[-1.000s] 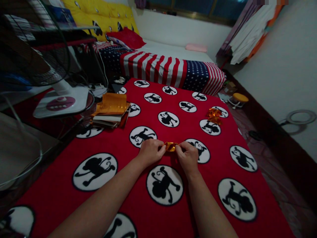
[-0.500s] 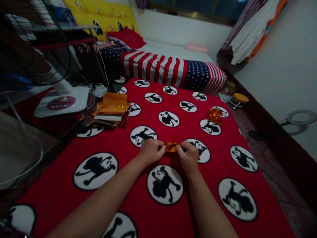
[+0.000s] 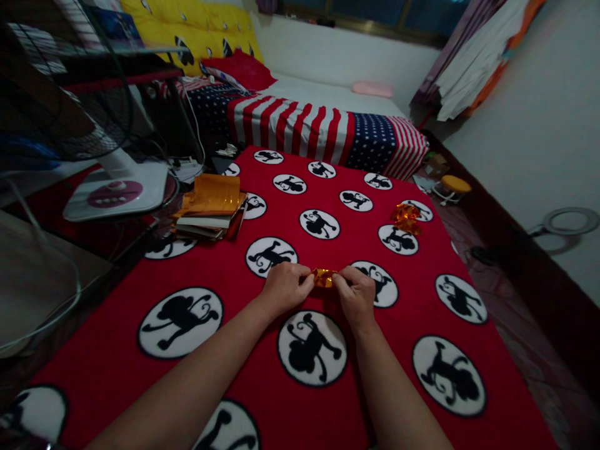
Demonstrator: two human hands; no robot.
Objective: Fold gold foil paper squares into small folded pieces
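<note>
A red blanket (image 3: pixel 398 325), printed with black monkeys in white ovals, spreads across the foreground. Beyond its far edge stands a bed whose striped and starred cover (image 3: pixel 300 128) hangs down the side; a red pillow (image 3: pixel 244 72) and a pink pillow (image 3: pixel 372 89) lie on the bed, with a yellow padded backrest (image 3: pixel 201 31) at its left end. A window (image 3: pixel 365 12) is set in the white wall behind. To the right, white cloth (image 3: pixel 478 69) hangs by a purple curtain (image 3: pixel 450 56), and a yellow-topped stool (image 3: pixel 455 184) stands on the floor beyond the blanket's far right corner. A fan's white base (image 3: pixel 117 190) is off the left edge.

Near the blanket's middle is a strip of shiny orange foil (image 3: pixel 323 277). Its long axis runs left to right, roughly parallel with the far edge, one end toward each side edge. The left hand (image 3: pixel 287 287) is pinched on its left end, the right hand (image 3: pixel 355 290) on its right end. Crumpled orange foil (image 3: pixel 406 219) lies near the far right corner; a paper stack (image 3: pixel 206 230) topped with an orange sheet (image 3: pixel 216 192) sits by the left edge, toward the far corner.
</note>
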